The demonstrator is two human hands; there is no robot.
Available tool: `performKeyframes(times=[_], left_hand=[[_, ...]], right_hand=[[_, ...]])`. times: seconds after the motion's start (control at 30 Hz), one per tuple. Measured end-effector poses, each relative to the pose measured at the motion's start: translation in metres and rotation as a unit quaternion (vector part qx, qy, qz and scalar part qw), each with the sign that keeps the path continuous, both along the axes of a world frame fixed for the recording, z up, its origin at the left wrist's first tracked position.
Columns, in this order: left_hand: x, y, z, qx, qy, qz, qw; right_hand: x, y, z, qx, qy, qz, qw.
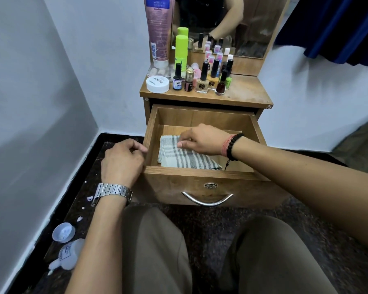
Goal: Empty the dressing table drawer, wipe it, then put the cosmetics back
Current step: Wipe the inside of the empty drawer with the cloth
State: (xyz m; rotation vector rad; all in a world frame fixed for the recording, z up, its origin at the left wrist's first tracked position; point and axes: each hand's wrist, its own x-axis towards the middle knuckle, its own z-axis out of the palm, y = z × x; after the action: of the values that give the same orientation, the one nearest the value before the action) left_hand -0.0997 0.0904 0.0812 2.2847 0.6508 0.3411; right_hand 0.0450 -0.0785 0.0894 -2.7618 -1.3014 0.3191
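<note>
Right fingers: curled, tips pinching the upper edge of the cloth [179,154] inside the drawer [255,132].
Right hand [202,141]: reaches in over the drawer's right side, knuckles up; bead bracelet [234,146] and red thread on the wrist.
Left fingers: curled round the drawer's left wall near its front corner, thumb tip on the rim.
Left hand [122,162]: outside the drawer at its left; metal watch [113,192] on the wrist.
Cloth: grey and white check, folded, lying flat on the drawer floor toward the left and front.
Drawer: pulled out, wooden; only the cloth shows inside it; lock [210,185] and curved metal handle [206,199] on its front.
Table top [244,92]: holds the cosmetics, all out of the drawer.
Cosmetics: white jar [157,84] at front left; a row of nail polish bottles [202,80] beside it; green bottle [181,50] and tall pink tube [158,30] behind.
Mirror [253,24]: at the back, reflecting the bottles and an arm.
Floor: dark; white bottle [69,254] lying at lower left with a loose cap [63,232] near it.
Knees: in brown trousers, below the drawer front.
</note>
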Motion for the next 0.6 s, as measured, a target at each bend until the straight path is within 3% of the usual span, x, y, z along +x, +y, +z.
performKeyframes(times=[0.13, 0.43, 0.6], left_hand=[[-0.002, -0.002, 0.002, 0.003, 0.002, -0.002, 1.0], [-0.002, -0.002, 0.003, -0.005, 0.004, 0.003, 1.0], [-0.001, -0.001, 0.002, -0.015, 0.003, 0.009, 1.0]], right_hand=[[-0.007, 0.012, -0.032, -0.154, 0.039, 0.057, 0.986], [0.042, 0.002, -0.045, -0.191, 0.076, -0.07, 0.976], [0.043, -0.031, -0.018, -0.298, -0.003, -0.142, 0.944]])
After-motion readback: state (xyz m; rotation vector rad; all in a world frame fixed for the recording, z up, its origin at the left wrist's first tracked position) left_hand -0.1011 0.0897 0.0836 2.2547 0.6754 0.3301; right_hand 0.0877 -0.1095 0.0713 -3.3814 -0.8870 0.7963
